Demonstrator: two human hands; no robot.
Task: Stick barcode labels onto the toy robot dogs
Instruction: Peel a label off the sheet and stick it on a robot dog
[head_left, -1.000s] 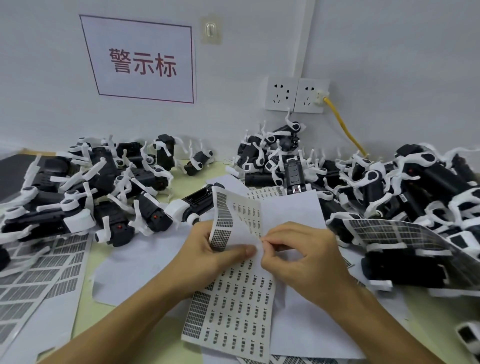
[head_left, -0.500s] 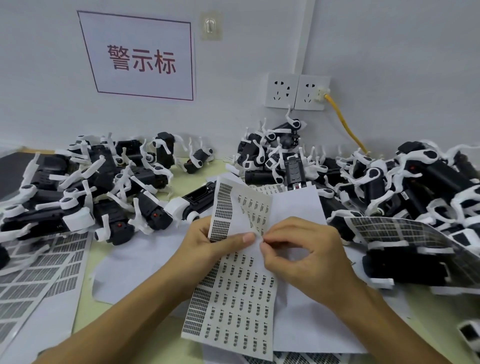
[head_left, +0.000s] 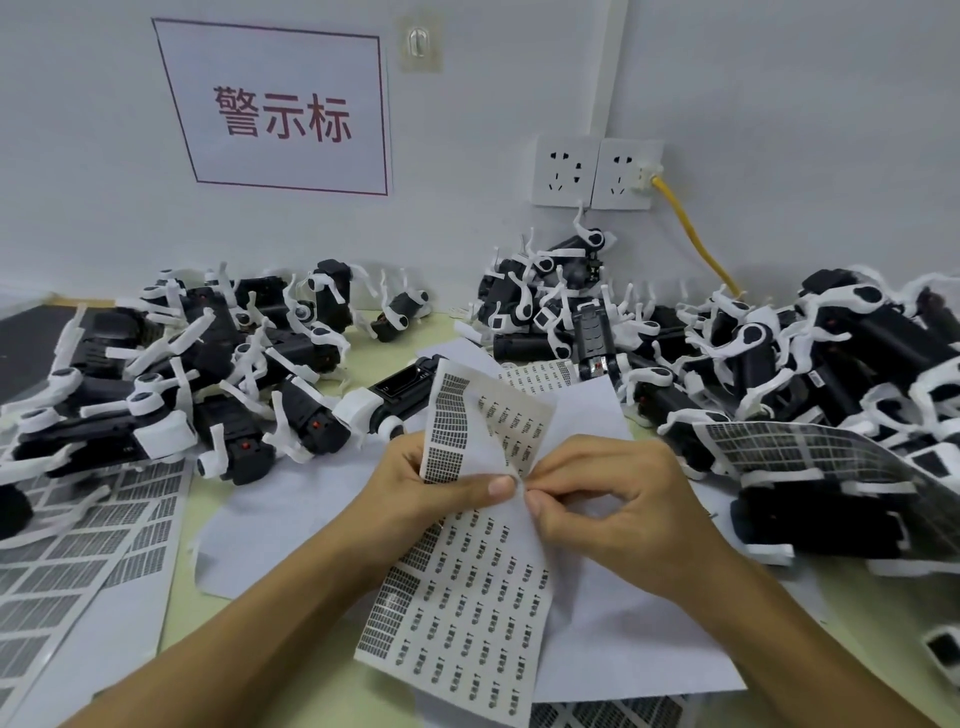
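left hand (head_left: 415, 480) gripping label sheet (head_left: 467, 597), right hand (head_left: 613, 499) pinching its edge, toy robot dogs (head_left: 218, 374) piled behind

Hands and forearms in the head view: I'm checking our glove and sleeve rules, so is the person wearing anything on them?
No. The left hand and right hand are bare, without gloves. Both forearms are uncovered to the frame's edge, so no sleeve shows. No rings, watch or wristband are visible. Fingernails are short and unpainted.
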